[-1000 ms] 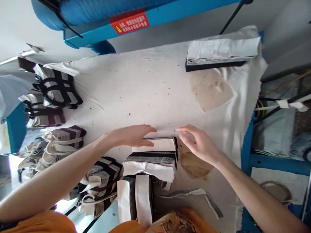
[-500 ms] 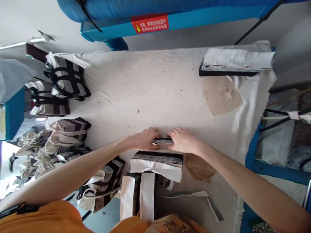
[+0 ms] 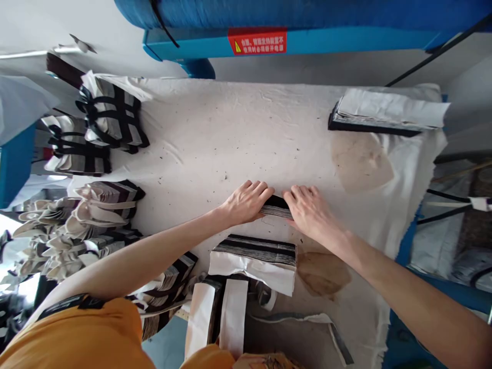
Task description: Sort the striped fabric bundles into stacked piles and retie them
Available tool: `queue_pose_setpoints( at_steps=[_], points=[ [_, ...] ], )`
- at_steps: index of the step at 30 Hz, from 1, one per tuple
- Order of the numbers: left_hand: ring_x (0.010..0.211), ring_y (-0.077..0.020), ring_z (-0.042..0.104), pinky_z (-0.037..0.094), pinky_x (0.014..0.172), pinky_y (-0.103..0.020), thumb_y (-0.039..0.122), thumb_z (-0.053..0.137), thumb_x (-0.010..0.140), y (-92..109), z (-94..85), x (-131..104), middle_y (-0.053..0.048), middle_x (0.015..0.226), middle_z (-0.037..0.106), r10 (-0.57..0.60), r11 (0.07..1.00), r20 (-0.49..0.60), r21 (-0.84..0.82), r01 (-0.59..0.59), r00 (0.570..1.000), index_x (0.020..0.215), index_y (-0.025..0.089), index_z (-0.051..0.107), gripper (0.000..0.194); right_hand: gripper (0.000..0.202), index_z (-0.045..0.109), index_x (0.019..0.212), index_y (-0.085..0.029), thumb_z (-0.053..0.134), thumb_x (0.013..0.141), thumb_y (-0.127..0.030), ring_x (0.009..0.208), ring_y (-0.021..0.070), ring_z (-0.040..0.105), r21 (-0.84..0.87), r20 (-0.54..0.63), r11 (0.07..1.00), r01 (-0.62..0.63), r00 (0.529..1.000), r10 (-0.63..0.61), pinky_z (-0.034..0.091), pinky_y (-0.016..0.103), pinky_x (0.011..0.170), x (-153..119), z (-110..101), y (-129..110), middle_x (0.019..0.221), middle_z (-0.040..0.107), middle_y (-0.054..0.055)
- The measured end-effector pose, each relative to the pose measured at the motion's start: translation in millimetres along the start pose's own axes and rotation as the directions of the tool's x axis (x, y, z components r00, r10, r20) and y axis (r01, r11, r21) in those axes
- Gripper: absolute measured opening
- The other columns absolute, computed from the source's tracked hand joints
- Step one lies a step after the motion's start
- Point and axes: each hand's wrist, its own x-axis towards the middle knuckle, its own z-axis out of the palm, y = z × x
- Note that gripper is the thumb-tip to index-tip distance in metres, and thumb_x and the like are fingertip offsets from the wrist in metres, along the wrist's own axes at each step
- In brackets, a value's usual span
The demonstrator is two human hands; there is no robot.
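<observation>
Bundle (image 3: 275,207) of dark, layered strips sits between both hands, near centre on the white cloth (image 3: 207,138). Long axis roughly 9-to-3, right end tipped a bit toward 4. Left hand (image 3: 248,202) is on the 9 o'clock end, right hand (image 3: 307,210) on the 3 o'clock end. Neither is nearer; both are in contact.

Grip: both narrow, holding the bundle, fingers curled over the 12 o'clock side. Thumbs mostly hidden. Only a short middle section shows between the hands, dark top plus striped layer edges. Can't tell if its underside rests on the cloth or is raised.

Relation that matters, I'd judge: the striped stack (image 3: 253,256) with white sheet along its near side lies at 7 o'clock from the grip, bare cloth between, axis near parallel to the bundle. Other white-topped stack (image 3: 390,110) is well apart at 2 o'clock.
</observation>
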Motion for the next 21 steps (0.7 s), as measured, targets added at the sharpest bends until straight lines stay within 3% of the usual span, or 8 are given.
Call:
queue_pose_setpoints(
  at_steps=[3,6,9,13,18,21],
  points=[
    [0.107,-0.0351,0.061,0.043,0.088,-0.044,0.037,0.073,0.088,2.4,5.0,1.9,-0.017,0.120,0.063,-0.024,0.999,0.044,0.029,0.023,0.999,0.129,0.015,0.049,0.053,0.052,0.051,0.141,-0.008,0.060,0.094,-0.027,0.105,0.0367,0.056,0.011,0.006,1.000,-0.024,1.000,0.023,0.040,0.047,0.090,0.5,6.7,-4.4,0.121,0.061,0.023],
    [0.107,-0.0361,0.060,0.043,0.089,-0.046,0.040,0.070,0.090,-1.9,4.7,-2.1,-0.018,0.120,0.064,-0.011,1.000,0.066,0.022,0.009,0.998,0.126,0.016,0.052,0.046,0.036,0.058,0.130,-0.011,0.050,0.097,-0.022,0.103,0.0357,0.056,0.017,0.001,0.999,-0.034,0.999,0.034,0.039,0.047,0.090,0.2,8.5,-6.4,0.116,0.062,0.021],
    [0.109,-0.0373,0.060,0.042,0.093,-0.048,0.041,0.068,0.091,-15.3,5.5,-9.5,-0.019,0.121,0.065,0.012,1.000,0.083,-0.010,-0.011,0.996,0.126,0.015,0.054,0.046,0.033,0.061,0.121,-0.010,0.037,0.099,-0.012,0.099,0.0341,0.057,0.005,0.014,1.000,-0.019,1.000,0.018,0.039,0.046,0.087,-0.7,9.2,-6.5,0.112,0.063,0.020],
    [0.110,-0.0363,0.061,0.044,0.094,-0.048,0.044,0.062,0.094,-35.5,11.1,-18.9,-0.019,0.120,0.066,-0.001,0.995,0.104,-0.100,0.012,0.995,0.123,0.016,0.056,0.040,0.040,0.061,0.123,-0.009,0.030,0.098,-0.005,0.098,0.0324,0.059,-0.019,0.031,1.000,-0.014,0.999,0.015,0.039,0.045,0.087,-1.1,9.3,-7.9,0.113,0.064,0.020],
    [0.107,-0.0307,0.066,0.049,0.094,-0.044,0.043,0.061,0.093,-47.2,7.7,-24.6,-0.014,0.115,0.070,-0.052,0.946,0.066,-0.316,0.070,0.996,0.118,0.018,0.059,0.035,0.033,0.060,0.125,-0.007,0.039,0.100,-0.010,0.101,0.0324,0.063,0.060,0.074,0.997,-0.040,0.997,0.035,0.041,0.045,0.090,-0.1,0.6,-4.8,0.113,0.067,0.019],
    [0.093,-0.0250,0.069,0.055,0.082,-0.038,0.051,0.069,0.087,-61.2,-11.8,-22.1,-0.009,0.107,0.073,-0.191,0.799,0.154,-0.549,0.245,0.969,0.119,0.022,0.060,0.044,0.027,0.064,0.122,-0.010,0.054,0.102,-0.025,0.101,0.0309,0.067,0.199,0.085,0.980,-0.021,0.996,0.004,0.044,0.045,0.091,10.5,-20.6,11.3,0.112,0.072,0.017]
  ],
)
